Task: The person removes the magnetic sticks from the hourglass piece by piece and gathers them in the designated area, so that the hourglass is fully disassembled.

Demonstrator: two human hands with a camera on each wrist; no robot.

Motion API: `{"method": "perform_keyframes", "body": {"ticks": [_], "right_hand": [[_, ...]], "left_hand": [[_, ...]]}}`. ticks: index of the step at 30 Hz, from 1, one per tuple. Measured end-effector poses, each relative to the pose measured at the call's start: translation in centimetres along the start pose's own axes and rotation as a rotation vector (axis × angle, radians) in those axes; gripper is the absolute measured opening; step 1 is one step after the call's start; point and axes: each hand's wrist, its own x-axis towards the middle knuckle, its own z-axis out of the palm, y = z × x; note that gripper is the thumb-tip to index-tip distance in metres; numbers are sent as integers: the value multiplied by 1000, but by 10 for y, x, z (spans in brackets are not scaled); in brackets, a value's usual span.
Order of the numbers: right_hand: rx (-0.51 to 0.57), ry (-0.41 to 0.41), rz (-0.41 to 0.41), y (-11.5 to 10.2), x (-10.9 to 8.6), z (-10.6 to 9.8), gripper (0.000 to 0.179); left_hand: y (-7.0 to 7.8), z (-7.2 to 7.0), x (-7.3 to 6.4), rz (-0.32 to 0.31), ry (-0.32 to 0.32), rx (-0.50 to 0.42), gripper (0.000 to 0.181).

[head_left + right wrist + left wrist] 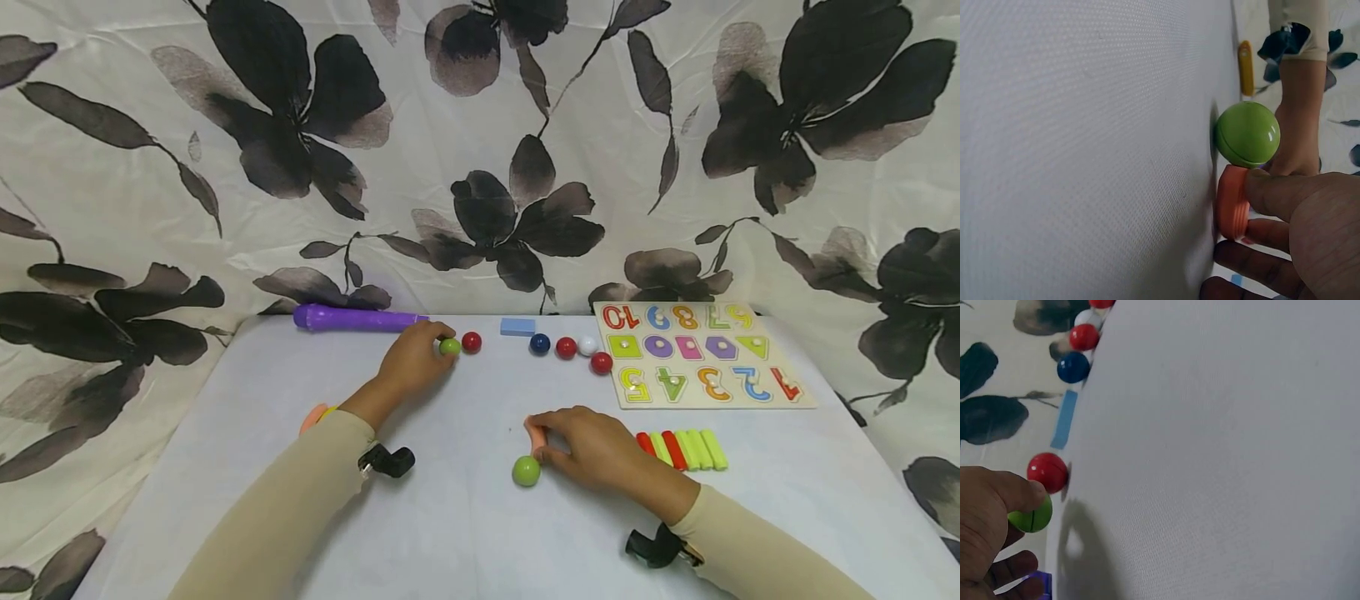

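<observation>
In the head view my left hand [408, 364] is at the back of the table and pinches a small green ball [450, 347] between thumb and fingers. Right beside that ball sits a red ball [471, 342], close to it in the left wrist view too. A purple microphone-shaped toy [352, 319] lies behind the same hand. Nearer the front, my right hand [592, 446] holds an orange block [1232, 203] with a ridged side, thumb against it, on the tabletop. A larger-looking green ball [1247, 134] stands at the end of the block; its contact is unclear.
A blue block [517, 327], a dark blue ball [539, 344], red balls [566, 347] and a white ball [588, 346] line the back. To the right lies a number-and-shape puzzle board [697, 364]. Red and lime sticks [693, 450] lie beyond my right hand. My left forearm partly hides an orange-and-yellow item [311, 418].
</observation>
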Motion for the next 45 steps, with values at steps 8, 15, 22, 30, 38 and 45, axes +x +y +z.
{"method": "perform_keyframes", "body": {"ticks": [8,15,22,30,38,45], "right_hand": [[-1,4,-10,-1,0,0,46],[2,4,-9,-2,0,0,47],[3,-1,-11,0,-1,2,48],[-2,0,-6,2,-1,3,45],[-14,3,-8,2,-1,3,46],[-27,9,-15,2,-2,3,47]], "left_hand": [[-8,3,9,-39,3,1,35],[-11,6,11,-46,-5,-40,36],[-12,6,10,-85,-15,-82,42],[-3,-5,4,-81,37,-36,45],[29,-13,-26,38,140,-23,31],[58,-1,-62,107,-21,-29,28]]}}
